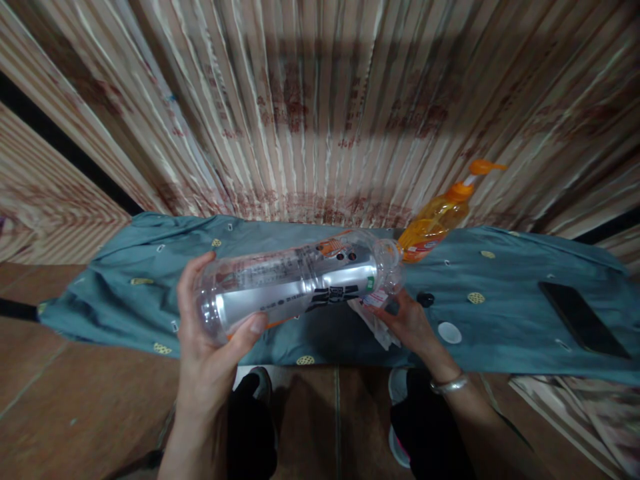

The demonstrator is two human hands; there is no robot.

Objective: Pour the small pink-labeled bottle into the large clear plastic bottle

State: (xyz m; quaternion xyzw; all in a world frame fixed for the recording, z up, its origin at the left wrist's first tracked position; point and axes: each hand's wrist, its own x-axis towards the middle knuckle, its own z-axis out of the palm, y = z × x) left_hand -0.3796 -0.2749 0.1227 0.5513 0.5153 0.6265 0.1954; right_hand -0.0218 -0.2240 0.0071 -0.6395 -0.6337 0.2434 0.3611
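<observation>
From where I stand, the person's left hand (pixel 207 333) has a firm hold on the base end of a large clear bottle (pixel 300 277) with a silver label, thumb on the near side and fingers wrapped round the left end; the bottle lies nearly level above the middle of a teal cloth (pixel 120 280), its neck towards the right. The right hand (pixel 407 323), with a silvery bracelet (pixel 449 385) at the wrist, is at the neck end beside some crumpled white material (pixel 377 325), though I can't tell whether its fingers are closed on that or on the bottle. Just beyond the neck, on the far side, stands an orange pump bottle (pixel 437 219); to the right of the hand are a small black piece (pixel 425 299), a white disc (pixel 449 333) and, farther right, a dark phone (pixel 583 319)
</observation>
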